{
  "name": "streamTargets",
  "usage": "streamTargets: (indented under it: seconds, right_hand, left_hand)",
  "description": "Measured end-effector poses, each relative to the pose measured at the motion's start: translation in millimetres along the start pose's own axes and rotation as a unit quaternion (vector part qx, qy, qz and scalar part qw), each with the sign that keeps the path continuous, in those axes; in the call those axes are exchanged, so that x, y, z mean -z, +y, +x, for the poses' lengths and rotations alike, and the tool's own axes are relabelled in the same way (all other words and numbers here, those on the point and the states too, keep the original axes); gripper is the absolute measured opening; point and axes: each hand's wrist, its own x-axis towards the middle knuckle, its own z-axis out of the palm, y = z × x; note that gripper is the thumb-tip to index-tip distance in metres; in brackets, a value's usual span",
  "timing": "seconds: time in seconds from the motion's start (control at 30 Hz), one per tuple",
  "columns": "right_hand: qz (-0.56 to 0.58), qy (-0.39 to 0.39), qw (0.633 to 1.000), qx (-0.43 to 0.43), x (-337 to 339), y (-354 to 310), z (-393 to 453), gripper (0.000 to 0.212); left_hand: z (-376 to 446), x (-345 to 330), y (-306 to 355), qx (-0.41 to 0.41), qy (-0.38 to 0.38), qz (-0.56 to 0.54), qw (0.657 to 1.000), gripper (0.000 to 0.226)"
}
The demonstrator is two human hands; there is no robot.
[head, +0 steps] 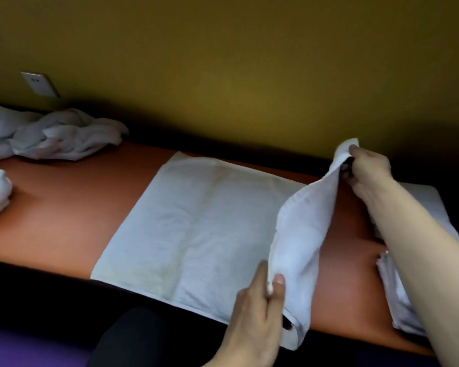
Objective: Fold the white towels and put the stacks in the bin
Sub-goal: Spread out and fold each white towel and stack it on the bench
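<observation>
A white towel [196,229] lies flat on the orange table [64,207], long axis running left to right, its right end lifted. The left hand [255,321] pinches the near right corner; the right hand [366,168] pinches the far corner.

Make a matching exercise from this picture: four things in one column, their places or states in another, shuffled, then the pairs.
Things:
1. spread towel
2. towel heap
3. wall socket
4. right hand

Places or states:
A. on the yellow wall, far left
B. crumpled at the table's far left end
C. pinching the towel's far corner, lifted
D. mostly flat on the orange table, its right edge raised

Pairs: 1-D, 2-B, 3-A, 4-C
</observation>
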Motion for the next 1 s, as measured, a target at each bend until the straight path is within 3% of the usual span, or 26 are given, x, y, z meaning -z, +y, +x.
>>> streamTargets:
  seconds: [0.1, 0.3, 0.5, 0.6, 0.7, 0.83, 1.0]
  right_hand:
    - [-0.031, -0.032, 0.999, 0.013, -53, 3, -21, 0.027]
    - [-0.075, -0.102, 0.991, 0.036, -159, 5, -64, 0.016]
    - [-0.129, -0.146, 0.979, 0.055, -243, 18, -92, 0.013]
    - [-0.158, -0.164, 0.972, 0.063, -274, 30, -100, 0.021]
    - [-0.179, -0.180, 0.965, 0.066, -298, 37, -103, 0.031]
    - [-0.182, -0.227, 0.955, 0.064, -312, 47, -110, 0.026]
    - [-0.176, -0.249, 0.951, 0.058, -261, 92, -130, 0.027]
  left_hand:
    - [6, 43, -18, 0.024, 0.042, -0.036, 0.998, 0.015]
    - [9, 127, -45, 0.043, 0.115, -0.094, 0.988, 0.031]
    - [12, 190, -86, 0.064, 0.197, -0.042, 0.977, 0.052]
    - [14, 212, -106, 0.093, 0.218, -0.019, 0.971, 0.056]
    - [16, 227, -120, 0.124, 0.229, -0.022, 0.965, 0.043]
    - [19, 239, -130, 0.157, 0.235, -0.002, 0.959, 0.038]
    - [26, 247, -162, 0.242, 0.227, 0.109, 0.937, 0.041]
